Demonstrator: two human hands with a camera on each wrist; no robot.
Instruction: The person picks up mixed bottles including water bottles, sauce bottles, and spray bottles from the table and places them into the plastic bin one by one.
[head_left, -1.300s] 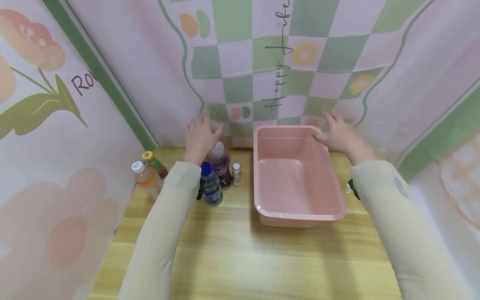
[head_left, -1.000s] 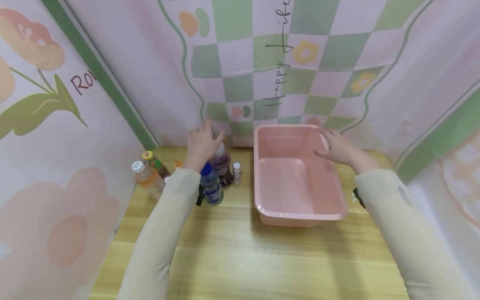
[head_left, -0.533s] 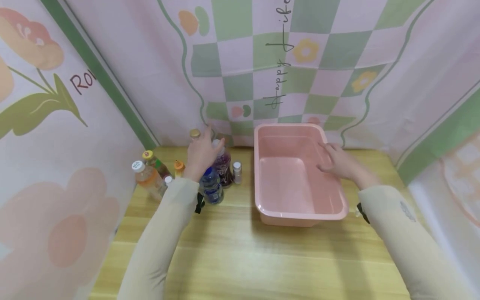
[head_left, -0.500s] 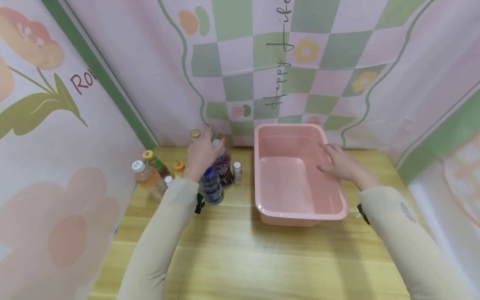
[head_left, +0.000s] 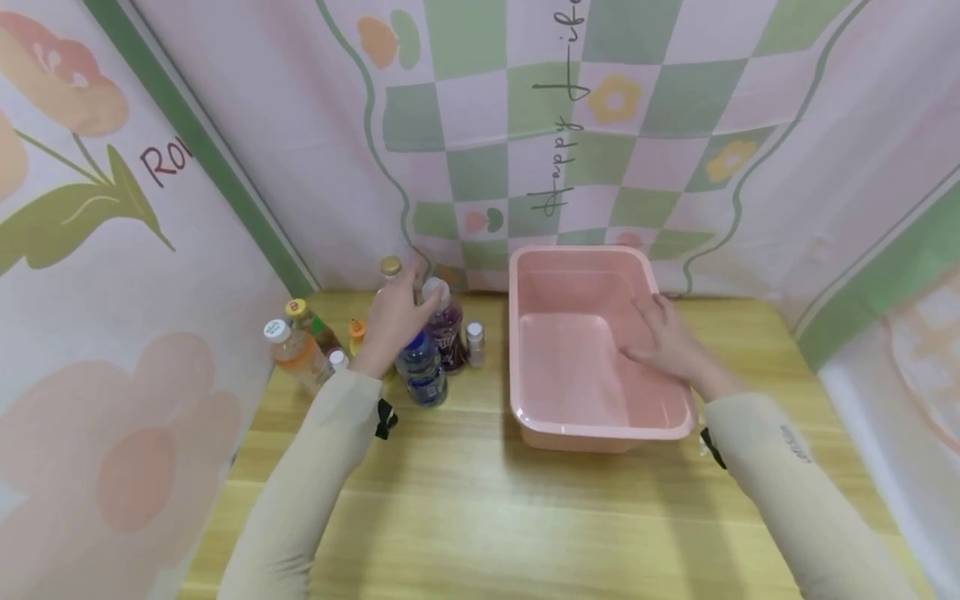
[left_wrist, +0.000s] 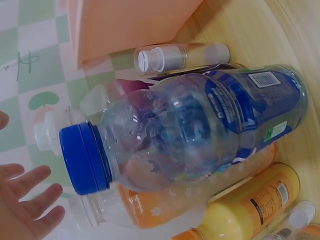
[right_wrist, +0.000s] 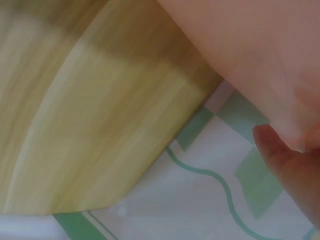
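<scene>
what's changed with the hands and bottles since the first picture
The left hand has moved back toward the person, uncovering a gold-capped bottle. The right hand has shifted from the pink basin's far right corner to its right side; contact is unclear. Basin and purple bottle stayed put.

The pink tub [head_left: 585, 432] sits flat with its open side up. Left of it stands a purple bottle [head_left: 452, 335] with a pale cap. Just in front is a clear bottle [head_left: 426, 379] with a blue cap and blue label. A gold-capped bottle [head_left: 390, 266] seems upright too, but it's mostly hidden.
</scene>
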